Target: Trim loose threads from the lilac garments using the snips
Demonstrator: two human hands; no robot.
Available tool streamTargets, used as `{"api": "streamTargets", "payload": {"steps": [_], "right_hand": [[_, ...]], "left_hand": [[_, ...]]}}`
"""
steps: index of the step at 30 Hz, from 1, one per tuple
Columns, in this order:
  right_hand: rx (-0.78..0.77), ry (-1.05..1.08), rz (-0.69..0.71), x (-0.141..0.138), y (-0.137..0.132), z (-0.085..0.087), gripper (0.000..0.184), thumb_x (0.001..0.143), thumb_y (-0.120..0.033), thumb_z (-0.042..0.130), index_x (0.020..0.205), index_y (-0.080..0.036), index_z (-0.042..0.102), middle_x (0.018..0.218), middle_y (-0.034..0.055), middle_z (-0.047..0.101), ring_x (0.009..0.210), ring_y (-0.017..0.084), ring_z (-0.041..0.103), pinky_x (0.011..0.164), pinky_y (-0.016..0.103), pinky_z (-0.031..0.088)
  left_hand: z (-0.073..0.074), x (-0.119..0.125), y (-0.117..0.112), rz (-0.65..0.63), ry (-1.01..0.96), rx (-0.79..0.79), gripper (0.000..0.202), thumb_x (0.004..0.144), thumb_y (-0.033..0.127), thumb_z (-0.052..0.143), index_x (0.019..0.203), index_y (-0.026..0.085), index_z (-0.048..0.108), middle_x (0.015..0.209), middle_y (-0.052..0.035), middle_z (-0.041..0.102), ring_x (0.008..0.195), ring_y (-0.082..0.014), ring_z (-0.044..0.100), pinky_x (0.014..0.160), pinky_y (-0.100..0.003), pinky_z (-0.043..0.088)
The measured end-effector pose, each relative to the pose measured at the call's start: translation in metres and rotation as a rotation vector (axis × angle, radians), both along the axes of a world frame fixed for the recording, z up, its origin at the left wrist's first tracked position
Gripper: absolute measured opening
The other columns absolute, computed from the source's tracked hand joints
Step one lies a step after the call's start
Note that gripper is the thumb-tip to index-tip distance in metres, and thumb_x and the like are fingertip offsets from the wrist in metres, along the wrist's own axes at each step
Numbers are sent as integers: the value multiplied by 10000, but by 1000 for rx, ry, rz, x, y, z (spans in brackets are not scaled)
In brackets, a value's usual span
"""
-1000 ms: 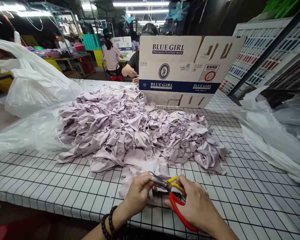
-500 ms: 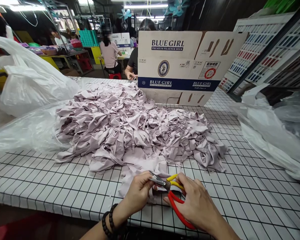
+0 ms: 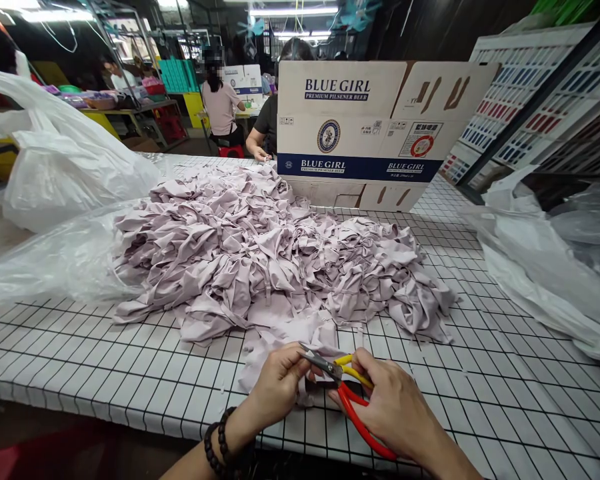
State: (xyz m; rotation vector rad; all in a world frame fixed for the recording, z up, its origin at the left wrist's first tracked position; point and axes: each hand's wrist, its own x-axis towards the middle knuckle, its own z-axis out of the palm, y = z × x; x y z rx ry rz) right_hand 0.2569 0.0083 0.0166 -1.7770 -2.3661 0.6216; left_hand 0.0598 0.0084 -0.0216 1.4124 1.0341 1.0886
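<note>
My left hand (image 3: 279,383), with two dark beaded bracelets at its wrist, pinches the edge of a pale mauve fabric piece (image 3: 256,361) just above the table. Scissors (image 3: 361,425) with one red and one yellow handle sit in my right hand (image 3: 395,403), fingers wrapped through the handles. Their metal blades point left, with the tips right at my left fingertips. Exactly what lies between the blades is too small to tell. Beyond my hands spreads a large heap of similar mauve fabric pieces (image 3: 240,247).
A checked cloth covers the table (image 3: 105,373). Behind the heap stands a Blue Girl cardboard box (image 3: 350,120), partly hiding a co-worker (image 3: 266,127). Clear plastic bags lie at left (image 3: 75,167) and right (image 3: 535,260). A white slotted rack (image 3: 525,100) stands at far right.
The scissors have shifted very slightly to the right, and their blades look closer together. My left hand keeps its pinch. Across the table, the co-worker's hand has moved a little.
</note>
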Motion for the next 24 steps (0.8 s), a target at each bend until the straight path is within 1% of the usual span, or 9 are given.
{"api": "streamTargets", "payload": {"steps": [4, 7, 12, 16, 19, 22, 24], "right_hand": [[34, -6, 20, 2, 0, -3, 394, 773, -530, 577, 715, -256, 300, 580, -55, 543, 544, 171, 483, 543, 268, 345], [30, 7, 30, 3, 2, -6, 404, 779, -531, 572, 703, -257, 285, 559, -65, 516, 513, 158, 462, 516, 257, 322], [72, 6, 38, 4, 3, -9, 407, 774, -533, 578, 695, -258, 288, 546, -67, 507, 499, 155, 463, 508, 254, 319], [119, 14, 59, 7, 4, -10, 384, 763, -506, 590, 689, -258, 307, 532, -67, 501, 488, 152, 471, 506, 251, 321], [146, 23, 71, 6, 5, -11, 368, 765, -480, 583, 673, -257, 306, 513, -68, 476, 458, 140, 451, 483, 244, 305], [149, 41, 77, 5, 7, -15, 380, 771, -499, 564, 659, -255, 295, 506, -64, 462, 434, 132, 439, 469, 242, 293], [130, 59, 50, 11, 8, -18, 393, 766, -518, 562, 648, -253, 298, 508, -59, 474, 435, 133, 453, 471, 243, 301]], "left_hand": [[0, 0, 0, 0, -19, -16, 301, 910, 274, 493, 690, 151, 658, 681, -31, 586, 668, -144, 550, 650, -233, 415], [1, -1, 0, -4, -19, -14, 313, 914, 285, 492, 689, 153, 665, 672, -29, 580, 662, -144, 548, 650, -234, 418], [2, -1, 0, -14, -15, -22, 312, 915, 284, 488, 700, 152, 672, 689, -35, 590, 682, -149, 561, 667, -236, 427], [1, -2, 0, -31, -9, -20, 320, 915, 289, 487, 687, 151, 664, 691, -37, 600, 687, -151, 565, 680, -239, 433], [2, -2, -1, -44, -7, -26, 325, 913, 301, 483, 683, 153, 658, 681, -34, 601, 683, -152, 565, 682, -242, 436], [3, -2, -1, -47, 7, -48, 347, 914, 334, 479, 679, 156, 662, 665, -31, 596, 669, -153, 560, 677, -246, 436], [3, -2, -1, -45, 20, -59, 360, 911, 363, 484, 684, 157, 673, 660, -32, 595, 661, -154, 557, 671, -248, 435]]}}
